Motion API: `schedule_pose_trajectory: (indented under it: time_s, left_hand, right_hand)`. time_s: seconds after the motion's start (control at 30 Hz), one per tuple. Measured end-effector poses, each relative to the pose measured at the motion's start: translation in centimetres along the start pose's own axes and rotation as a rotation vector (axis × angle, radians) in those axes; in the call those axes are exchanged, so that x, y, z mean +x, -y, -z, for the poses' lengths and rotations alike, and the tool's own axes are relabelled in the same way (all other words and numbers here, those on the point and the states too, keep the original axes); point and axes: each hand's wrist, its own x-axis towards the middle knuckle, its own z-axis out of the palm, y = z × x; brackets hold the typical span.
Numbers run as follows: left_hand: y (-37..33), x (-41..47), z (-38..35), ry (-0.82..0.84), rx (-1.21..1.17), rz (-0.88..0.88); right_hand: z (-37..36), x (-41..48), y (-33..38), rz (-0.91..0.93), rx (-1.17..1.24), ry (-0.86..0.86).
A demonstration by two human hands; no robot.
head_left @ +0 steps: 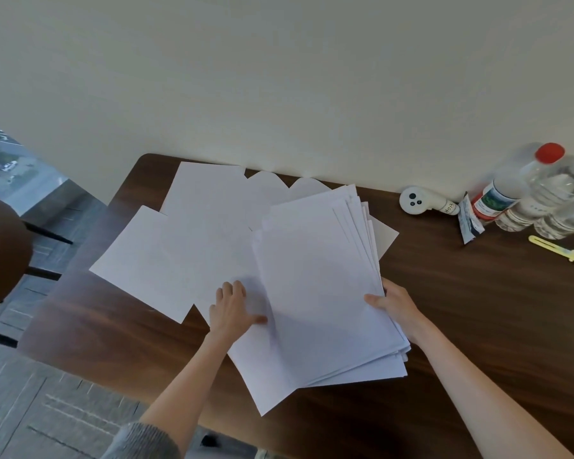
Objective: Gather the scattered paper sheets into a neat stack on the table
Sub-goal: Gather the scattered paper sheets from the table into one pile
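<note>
Fanned white paper bundle (325, 293) is gripped by right hand (395, 309); loose white sheet (219, 260), pressed under left hand (236, 309), likely to be gathered next.

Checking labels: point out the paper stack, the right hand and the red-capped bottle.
paper stack (318, 293), head view, middle of its top sheet.
right hand (396, 308), head view, back of the hand gripping the stack's edge.
red-capped bottle (544, 183), head view, clear shoulder below the cap.

We see a grey, ribbed knitted sleeve (143, 440) ending near the elbow of the left forearm (186, 382); the right forearm (478, 382) is bare to the frame's edge.
</note>
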Motion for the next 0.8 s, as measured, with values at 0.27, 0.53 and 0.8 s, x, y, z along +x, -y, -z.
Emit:
schedule_pose_trajectory:
  time_s: [0.27, 0.53, 0.8]
  left_hand:
    - [-0.6, 1.3, 1.1, 0.141, -0.002, -0.018]
    - [1.0, 0.6, 3.7, 0.110, -0.746, 0.053]
    - [1.1, -1.3, 3.3, 0.175, -1.167, 0.334]
  right_hand:
    - [1.6, -1.8, -0.3, -0.018, 0.039, -0.021]
    - [1.3, -2.3, -0.6, -0.020, 0.139, -0.059]
    - [-1.5, -2.5, -0.5, -0.016, 0.236, -0.068]
